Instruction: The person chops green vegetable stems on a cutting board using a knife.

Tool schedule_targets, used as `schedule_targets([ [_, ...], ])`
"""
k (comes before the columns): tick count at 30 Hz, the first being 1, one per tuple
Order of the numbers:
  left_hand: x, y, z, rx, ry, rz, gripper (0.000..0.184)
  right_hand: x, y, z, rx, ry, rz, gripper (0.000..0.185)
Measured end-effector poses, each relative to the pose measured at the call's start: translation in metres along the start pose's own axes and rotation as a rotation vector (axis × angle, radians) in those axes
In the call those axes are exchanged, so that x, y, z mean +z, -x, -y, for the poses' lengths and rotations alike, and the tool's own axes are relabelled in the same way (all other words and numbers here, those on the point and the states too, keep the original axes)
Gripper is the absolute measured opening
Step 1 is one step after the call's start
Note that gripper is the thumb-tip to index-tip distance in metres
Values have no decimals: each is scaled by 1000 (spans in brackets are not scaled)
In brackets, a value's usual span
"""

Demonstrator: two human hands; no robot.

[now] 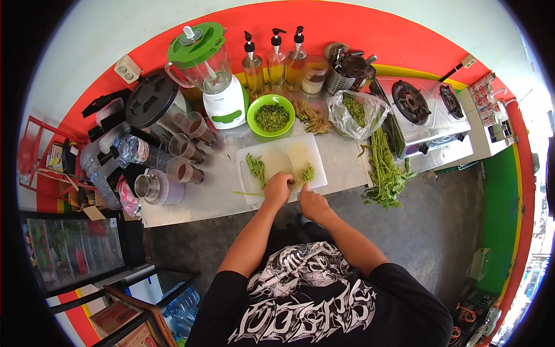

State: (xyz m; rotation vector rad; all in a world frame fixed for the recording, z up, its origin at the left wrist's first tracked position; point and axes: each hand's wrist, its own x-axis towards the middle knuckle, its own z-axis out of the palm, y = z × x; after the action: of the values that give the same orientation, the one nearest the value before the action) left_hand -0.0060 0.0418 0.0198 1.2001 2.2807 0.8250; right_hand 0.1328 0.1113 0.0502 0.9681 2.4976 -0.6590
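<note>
My left hand (279, 187) is closed over greens at the near edge of the white cutting board (274, 151). My right hand (314, 205) is closed at the board's front edge, around what looks like a knife handle; a thin blade seems to run forward between the hands. Chopped greens (307, 172) lie in a small pile just right of the blade. Uncut leaves (255, 168) rest on the board's left part, with a stem (248, 193) near its lower left corner. Behind the board, a green bowl (253, 130) holds chopped greens.
A blender (225, 104) stands behind the board, beside pump bottles (253, 72). Glasses (185, 172) and a metal flask (159, 187) are at left. To the right are a plastic bag (376, 113), a leafy bunch (384, 173) and a gas stove (430, 139).
</note>
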Motion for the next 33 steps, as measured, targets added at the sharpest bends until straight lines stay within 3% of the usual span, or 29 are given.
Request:
schedule_targets([
  [4,2,-7,3,-70,17,94,11,1,-10,-4,-19,12,58,38],
  [33,4,1,2,-49,84,-31,10,-10,-12,3,-23,6,123,33],
])
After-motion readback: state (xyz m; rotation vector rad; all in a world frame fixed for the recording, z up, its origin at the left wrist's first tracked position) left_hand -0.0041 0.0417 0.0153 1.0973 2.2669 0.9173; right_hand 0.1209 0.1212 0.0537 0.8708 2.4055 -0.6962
